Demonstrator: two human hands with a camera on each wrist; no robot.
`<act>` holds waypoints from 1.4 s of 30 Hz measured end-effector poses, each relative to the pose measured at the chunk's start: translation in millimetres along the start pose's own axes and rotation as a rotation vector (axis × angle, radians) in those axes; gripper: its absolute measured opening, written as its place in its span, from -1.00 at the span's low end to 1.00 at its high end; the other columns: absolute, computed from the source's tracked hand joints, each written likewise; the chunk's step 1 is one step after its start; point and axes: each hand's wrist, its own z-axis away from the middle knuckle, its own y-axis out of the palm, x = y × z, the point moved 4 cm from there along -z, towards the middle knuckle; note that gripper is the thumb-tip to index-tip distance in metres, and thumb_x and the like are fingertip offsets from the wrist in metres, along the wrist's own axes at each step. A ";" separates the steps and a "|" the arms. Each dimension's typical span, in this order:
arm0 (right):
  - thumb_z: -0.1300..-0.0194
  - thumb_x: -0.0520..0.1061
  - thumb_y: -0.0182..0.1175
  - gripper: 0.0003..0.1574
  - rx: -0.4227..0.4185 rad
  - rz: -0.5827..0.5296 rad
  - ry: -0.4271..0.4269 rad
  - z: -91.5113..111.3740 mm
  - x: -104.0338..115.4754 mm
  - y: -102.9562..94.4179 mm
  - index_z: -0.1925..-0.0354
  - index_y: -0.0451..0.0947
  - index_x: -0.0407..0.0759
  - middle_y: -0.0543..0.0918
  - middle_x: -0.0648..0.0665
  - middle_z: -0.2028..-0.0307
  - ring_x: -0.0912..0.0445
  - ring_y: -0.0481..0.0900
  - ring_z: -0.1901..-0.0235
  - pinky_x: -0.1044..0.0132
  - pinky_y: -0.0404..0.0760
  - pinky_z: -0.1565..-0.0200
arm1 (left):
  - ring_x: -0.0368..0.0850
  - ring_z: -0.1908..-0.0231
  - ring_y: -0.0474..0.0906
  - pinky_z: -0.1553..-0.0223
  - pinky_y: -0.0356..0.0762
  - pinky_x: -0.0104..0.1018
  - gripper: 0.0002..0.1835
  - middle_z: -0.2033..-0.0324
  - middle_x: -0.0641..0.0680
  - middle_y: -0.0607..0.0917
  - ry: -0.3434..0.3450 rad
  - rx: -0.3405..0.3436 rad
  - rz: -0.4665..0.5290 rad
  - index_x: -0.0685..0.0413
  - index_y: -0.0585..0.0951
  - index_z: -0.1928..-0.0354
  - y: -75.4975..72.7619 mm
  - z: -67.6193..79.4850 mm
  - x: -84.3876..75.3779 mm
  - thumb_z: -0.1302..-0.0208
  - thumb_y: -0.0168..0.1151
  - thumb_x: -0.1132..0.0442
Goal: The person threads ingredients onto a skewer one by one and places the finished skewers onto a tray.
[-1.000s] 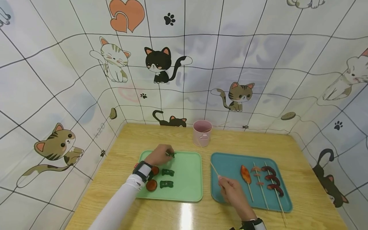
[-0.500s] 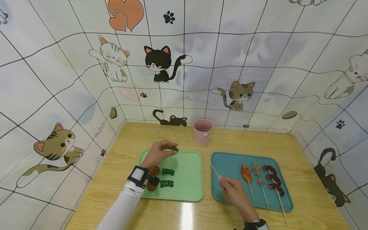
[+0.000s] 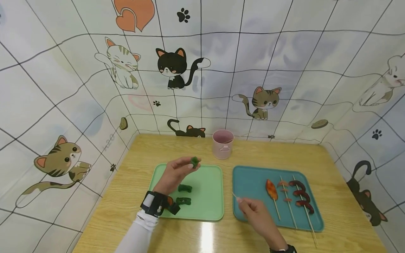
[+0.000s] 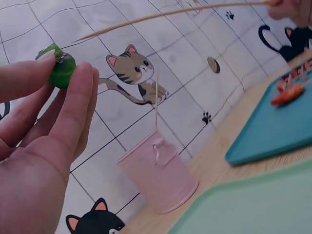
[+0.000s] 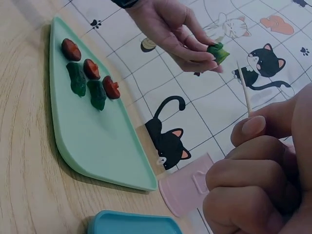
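Held above the back of the mint-green tray (image 3: 207,196), my left hand (image 3: 175,173) pinches a small glossy green piece (image 4: 62,70) between thumb and fingertips. A thin wooden skewer (image 4: 180,13) is gripped in my right hand (image 3: 257,215), over the left part of the blue tray (image 3: 248,182). Its pointed end aims toward the left hand, and a gap separates tip from green piece in the right wrist view. Two dark green pieces (image 5: 76,79) lie on the mint tray beside three red-brown mushroom-like pieces (image 5: 91,69), partly hidden by the left wrist in the head view.
Three loaded skewers lie on the blue tray: an orange-brown fillet-like piece (image 3: 271,189), pinkish slices (image 3: 287,200) and dark red curved sausage-like pieces (image 3: 300,193). A pink bucket (image 3: 222,147) holding a thin stick stands behind the trays. Cat-patterned sheeting (image 3: 218,80) surrounds the table.
My left hand has lifted the green piece off the tray's back edge and turned it upward into view. The right hand stays nearly in place, its skewer angled differently.
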 end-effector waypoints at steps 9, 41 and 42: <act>-0.55 0.10 0.12 -0.35 0.039 0.121 -0.127 5.0 14.1 3.9 0.61 0.24 -0.21 0.11 0.05 0.70 0.28 0.01 0.68 0.39 0.10 0.54 | -0.04 -0.33 0.53 -0.40 0.49 -0.21 -0.52 -0.21 0.04 0.68 0.075 0.109 0.111 -0.07 0.66 -0.20 6.2 4.9 -0.2 -0.56 -0.12 0.53; -0.57 0.13 0.09 -0.34 0.068 0.234 -0.197 4.1 21.0 -0.2 0.62 0.22 -0.13 0.08 0.10 0.70 0.32 -0.02 0.69 0.43 0.06 0.54 | -0.07 -0.20 0.65 -0.30 0.59 -0.19 -0.65 -0.15 0.06 0.72 -0.035 0.124 -0.066 0.11 0.63 -0.23 2.7 8.9 -5.7 -0.49 0.13 0.43; -0.57 0.13 0.10 -0.34 0.070 0.234 -0.191 3.7 20.7 0.0 0.62 0.22 -0.13 0.08 0.10 0.70 0.32 -0.02 0.69 0.43 0.06 0.53 | -0.08 -0.19 0.66 -0.30 0.59 -0.19 -0.65 -0.15 0.05 0.72 -0.043 0.122 -0.067 0.09 0.64 -0.23 3.7 9.0 -5.2 -0.49 0.14 0.42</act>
